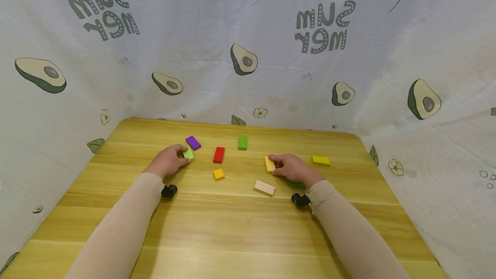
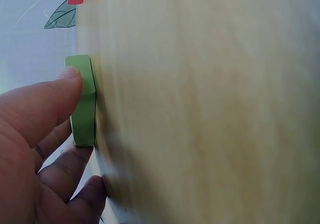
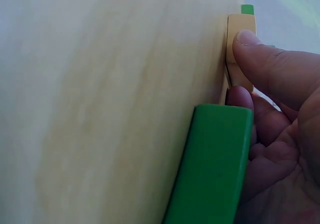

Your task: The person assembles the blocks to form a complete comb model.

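On the left, my left hand [image 1: 169, 160] pinches a light green block [image 1: 188, 153] between thumb and fingers. The left wrist view shows that green block [image 2: 84, 103] at the table surface, the thumb over its near face. Right of centre, my right hand [image 1: 292, 169] pinches a yellow-orange block [image 1: 269, 164]. In the right wrist view the thumb lies on this orange block [image 3: 241, 51]. A dark green block [image 1: 296, 183] lies under the right hand, partly hidden by it; its long face [image 3: 210, 164] fills the front of the right wrist view.
A purple block [image 1: 193, 142] lies just beyond the left hand. Between the hands are a red block [image 1: 218, 155], a small orange block [image 1: 218, 174], a green block [image 1: 242, 143] and a pale wood block [image 1: 264, 188]. A yellow block [image 1: 320, 160] lies at right. Printed cloth [image 1: 209, 89] surrounds the table [image 1: 217, 236].
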Demonstrator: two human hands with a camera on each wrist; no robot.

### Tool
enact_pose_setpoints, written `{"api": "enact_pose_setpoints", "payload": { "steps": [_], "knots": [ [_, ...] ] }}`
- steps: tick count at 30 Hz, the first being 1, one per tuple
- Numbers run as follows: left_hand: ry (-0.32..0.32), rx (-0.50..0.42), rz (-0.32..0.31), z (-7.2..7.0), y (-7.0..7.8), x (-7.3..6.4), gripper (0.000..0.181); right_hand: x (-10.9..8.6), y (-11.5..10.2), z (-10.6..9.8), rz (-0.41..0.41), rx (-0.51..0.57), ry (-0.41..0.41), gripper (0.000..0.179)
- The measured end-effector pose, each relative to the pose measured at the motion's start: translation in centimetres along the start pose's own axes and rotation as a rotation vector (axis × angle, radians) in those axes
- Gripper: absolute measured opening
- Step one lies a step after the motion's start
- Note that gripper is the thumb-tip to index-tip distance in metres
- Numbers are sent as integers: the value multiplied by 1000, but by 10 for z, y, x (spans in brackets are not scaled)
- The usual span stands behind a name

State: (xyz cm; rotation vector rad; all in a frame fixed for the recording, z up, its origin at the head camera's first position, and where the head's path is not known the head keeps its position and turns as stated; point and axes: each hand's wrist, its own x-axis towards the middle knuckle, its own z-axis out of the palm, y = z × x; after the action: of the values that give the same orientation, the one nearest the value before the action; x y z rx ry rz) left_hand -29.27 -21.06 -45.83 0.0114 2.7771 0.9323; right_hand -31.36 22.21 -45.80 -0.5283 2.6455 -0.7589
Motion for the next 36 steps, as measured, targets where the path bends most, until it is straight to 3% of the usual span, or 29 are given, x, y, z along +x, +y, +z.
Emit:
{"api": "enact_pose_setpoints", "payload": {
  "steps": [25, 36],
  "knots": [
    [1, 6, 6, 0, -1, 2, 56, 3, -5, 3, 50, 9, 37, 62],
    [1, 3, -1, 1, -2, 2, 56, 9, -26, 5, 25, -1, 27, 63]
  ]
}}
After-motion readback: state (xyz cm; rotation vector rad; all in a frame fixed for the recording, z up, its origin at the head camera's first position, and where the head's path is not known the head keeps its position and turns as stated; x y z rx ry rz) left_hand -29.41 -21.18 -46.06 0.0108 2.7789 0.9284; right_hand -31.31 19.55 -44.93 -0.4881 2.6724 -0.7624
